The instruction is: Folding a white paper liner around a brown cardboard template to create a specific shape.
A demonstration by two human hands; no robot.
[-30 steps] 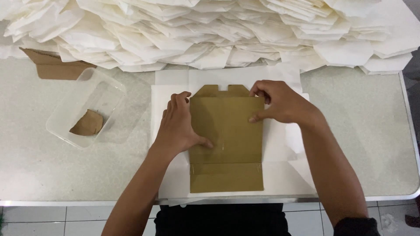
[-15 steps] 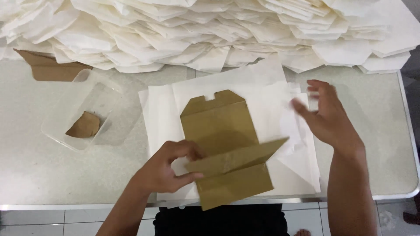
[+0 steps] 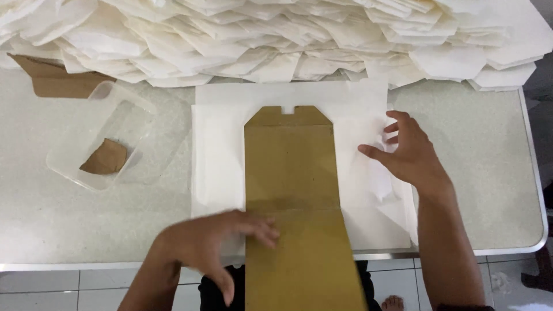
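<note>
Pale speckled stone makes up the counter (image 3: 489,173), which has a metal edge along the near side and white floor tiles showing below it. Along the far edge lies a deep heap of white folded paper pieces (image 3: 288,40), overlapping one another from one side of the view to the other. A brown cardboard piece (image 3: 55,83) sticks out from under the heap at the far left. Just in front of it sits a clear plastic tray (image 3: 80,167) with a small brown scrap (image 3: 105,158) inside.

At the middle of the counter a white paper sheet (image 3: 219,155) lies flat, and on top of it rests a long brown cardboard template (image 3: 291,173) with a notched far end. The template is opened out flat, a crease running across it, and its near half reaches past the counter's edge toward the person.

Left hand (image 3: 210,247) is blurred, its fingers spread and lying on the near left side of the template at the crease; its grip is open, clamped on nothing. Right hand (image 3: 409,155) rests on the white paper sheet to the right of the template, fingers loosely apart and pressing the paper, not touching the cardboard. A bare foot (image 3: 394,302) shows on the floor below.
</note>
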